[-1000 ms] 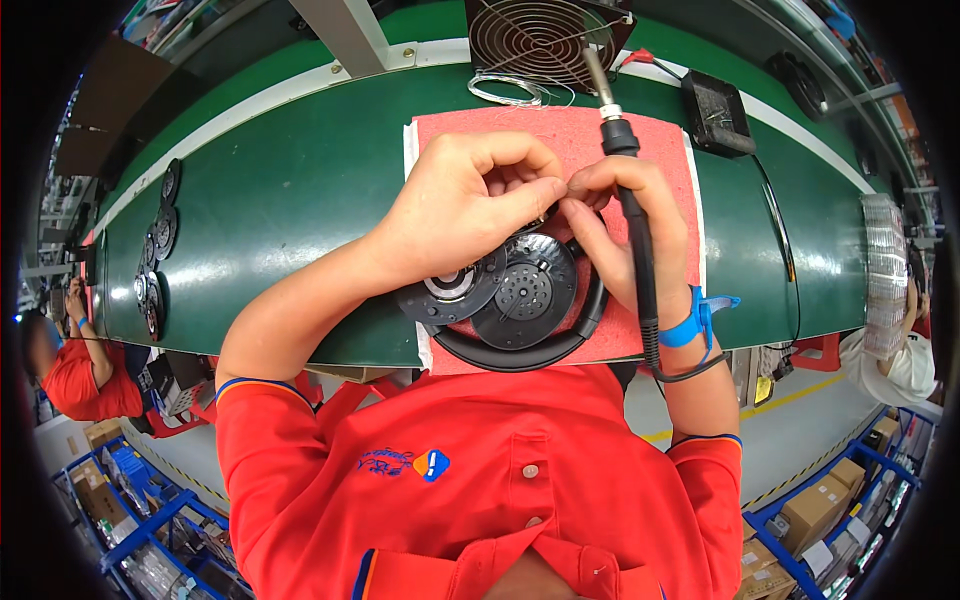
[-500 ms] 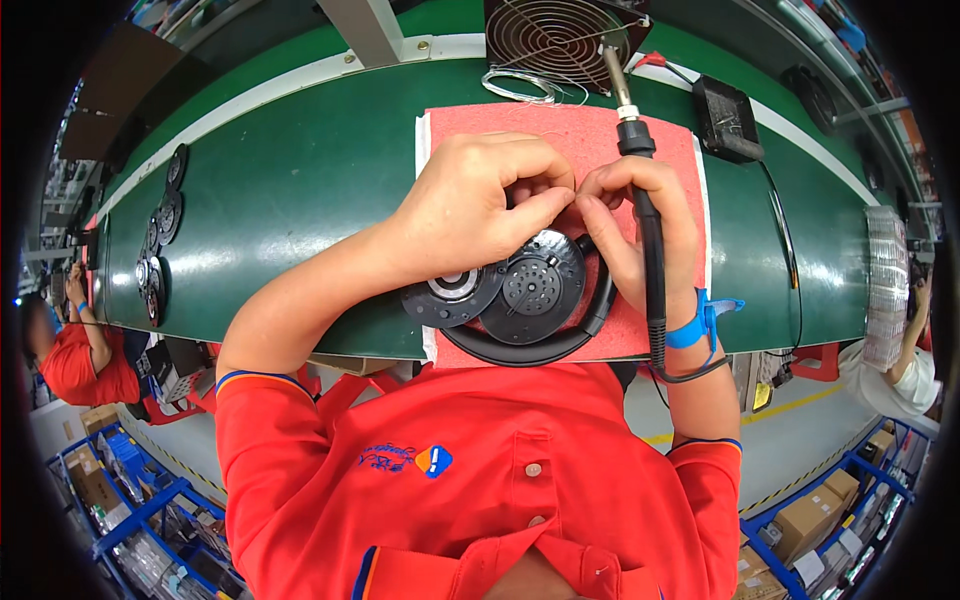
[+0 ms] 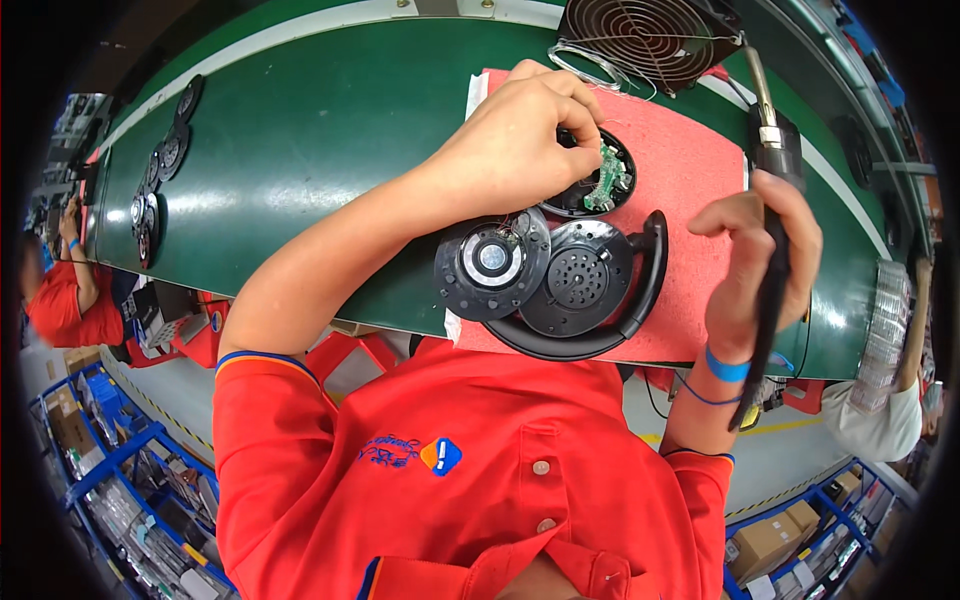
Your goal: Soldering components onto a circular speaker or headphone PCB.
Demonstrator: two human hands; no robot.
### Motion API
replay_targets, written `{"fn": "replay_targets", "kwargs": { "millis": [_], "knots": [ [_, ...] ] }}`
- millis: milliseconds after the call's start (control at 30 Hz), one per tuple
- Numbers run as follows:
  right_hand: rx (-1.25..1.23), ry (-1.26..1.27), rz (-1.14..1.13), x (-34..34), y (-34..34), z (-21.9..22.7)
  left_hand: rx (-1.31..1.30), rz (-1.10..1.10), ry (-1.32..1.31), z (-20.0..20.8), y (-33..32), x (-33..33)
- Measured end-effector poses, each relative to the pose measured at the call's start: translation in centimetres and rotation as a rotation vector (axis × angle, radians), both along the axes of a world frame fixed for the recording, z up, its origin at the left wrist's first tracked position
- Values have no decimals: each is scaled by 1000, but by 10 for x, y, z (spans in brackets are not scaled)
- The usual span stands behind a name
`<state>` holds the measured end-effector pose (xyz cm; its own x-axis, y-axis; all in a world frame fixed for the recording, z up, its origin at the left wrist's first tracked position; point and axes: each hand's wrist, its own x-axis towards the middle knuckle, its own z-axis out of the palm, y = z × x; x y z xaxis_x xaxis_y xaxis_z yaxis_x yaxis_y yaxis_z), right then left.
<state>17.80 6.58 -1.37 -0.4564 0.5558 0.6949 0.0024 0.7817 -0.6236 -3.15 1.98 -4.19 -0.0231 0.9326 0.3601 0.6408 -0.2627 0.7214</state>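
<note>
My right hand (image 3: 752,265), blurred by motion, grips a soldering iron (image 3: 776,155) with a black handle and metal tip, held to the right of the pink foam mat (image 3: 690,180). My left hand (image 3: 525,140) is closed in a pinch at the left edge of a green circuit board (image 3: 607,178) inside a round black ear cup; what its fingertips hold is hidden. Nearer me lie a headphone speaker plate (image 3: 493,256) with a silver centre and a perforated black ear-cup plate (image 3: 578,280). The curved black headband (image 3: 655,265) bends around them.
Behind the mat stand a fan with a wire grille (image 3: 645,42) and a coil of solder wire (image 3: 588,65). Several black discs (image 3: 160,165) lie on the green bench at left. Stacked clear trays (image 3: 884,320) are at far right, and other people sit at both sides.
My right hand has moved away from my left, rightward with the soldering iron. The circuit board in the ear cup has come into sight. The whole view has shifted a little.
</note>
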Motion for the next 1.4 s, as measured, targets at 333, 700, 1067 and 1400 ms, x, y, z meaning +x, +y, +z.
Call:
{"fn": "replay_targets", "kwargs": {
  "millis": [333, 700, 1067, 1400],
  "knots": [
    [89, 64, -66, 7, -4, -3, -11, 9, -5, -5, -2, 4],
    [89, 32, 46, 5, 1, -13, -45, 10, -10, -4, -2, 4],
    [94, -40, 34, 0, 0, -11, 1, 15, 15, -6, -1, 5],
    [66, -109, 10, -2, -5, -7, -15, 20, 19, -7, 0, 5]
  ]
}}
